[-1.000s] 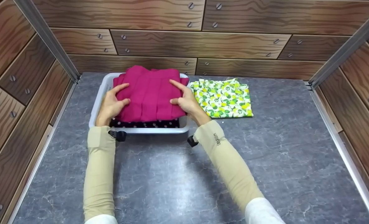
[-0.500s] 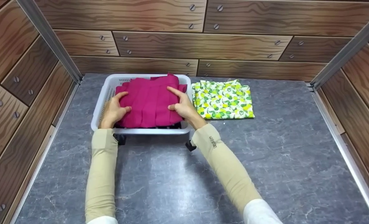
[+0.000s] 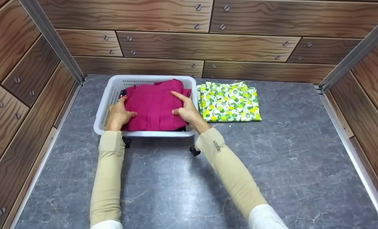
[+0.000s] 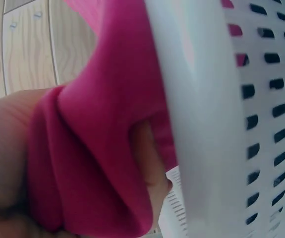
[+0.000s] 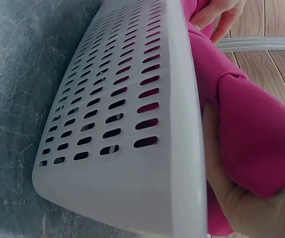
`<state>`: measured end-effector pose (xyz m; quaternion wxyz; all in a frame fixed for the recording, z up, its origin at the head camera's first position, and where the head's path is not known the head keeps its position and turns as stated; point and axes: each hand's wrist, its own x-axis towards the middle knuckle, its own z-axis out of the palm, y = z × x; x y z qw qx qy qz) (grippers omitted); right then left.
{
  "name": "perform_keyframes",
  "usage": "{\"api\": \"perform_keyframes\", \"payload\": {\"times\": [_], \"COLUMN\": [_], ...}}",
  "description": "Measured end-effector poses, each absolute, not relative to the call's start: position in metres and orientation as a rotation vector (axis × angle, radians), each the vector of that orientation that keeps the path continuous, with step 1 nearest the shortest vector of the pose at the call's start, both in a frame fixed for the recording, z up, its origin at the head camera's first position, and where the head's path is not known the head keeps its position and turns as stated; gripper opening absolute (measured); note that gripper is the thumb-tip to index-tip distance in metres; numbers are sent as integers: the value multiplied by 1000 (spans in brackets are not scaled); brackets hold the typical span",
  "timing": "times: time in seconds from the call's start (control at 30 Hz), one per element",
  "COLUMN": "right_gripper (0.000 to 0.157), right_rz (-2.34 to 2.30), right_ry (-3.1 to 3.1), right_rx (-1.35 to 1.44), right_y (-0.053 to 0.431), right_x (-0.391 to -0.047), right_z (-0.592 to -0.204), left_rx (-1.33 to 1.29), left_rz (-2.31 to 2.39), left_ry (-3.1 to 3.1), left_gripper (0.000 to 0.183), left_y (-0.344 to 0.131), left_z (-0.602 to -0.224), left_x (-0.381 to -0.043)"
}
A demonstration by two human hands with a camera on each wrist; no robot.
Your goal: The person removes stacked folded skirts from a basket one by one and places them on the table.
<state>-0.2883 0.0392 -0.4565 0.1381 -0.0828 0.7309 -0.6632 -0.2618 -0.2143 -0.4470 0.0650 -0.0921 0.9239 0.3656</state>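
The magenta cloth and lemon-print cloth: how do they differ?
The magenta cloth is plain; the lemon-print cloth is yellow, green and white. The magenta cloth is in the basket, held by the left hand and right hand; the lemon-print cloth lies untouched on the table. Both look folded.

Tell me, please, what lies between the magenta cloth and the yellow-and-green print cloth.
The head view shows the right rim of the white basket and the right hand between the magenta cloth and the print cloth.
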Motion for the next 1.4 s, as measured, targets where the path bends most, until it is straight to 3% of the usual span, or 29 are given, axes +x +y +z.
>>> {"api": "perform_keyframes", "payload": {"times": [0.37,1.4], "right_gripper": [80,76], "right_rz": [-1876,-2097], "right_ry": [2145,2183], "right_rx": [-224,-483], "right_y": [41,98], "right_x": [-288,-276], "right_z": [-457,-421], "left_rx": [-17,252], "left_rz": [1618,2022], "left_ry": [2439,2645], "left_gripper": [60,60], "left_y": [-237,-184], "left_z": [-475,-434], "left_x": [-264,-244]}}
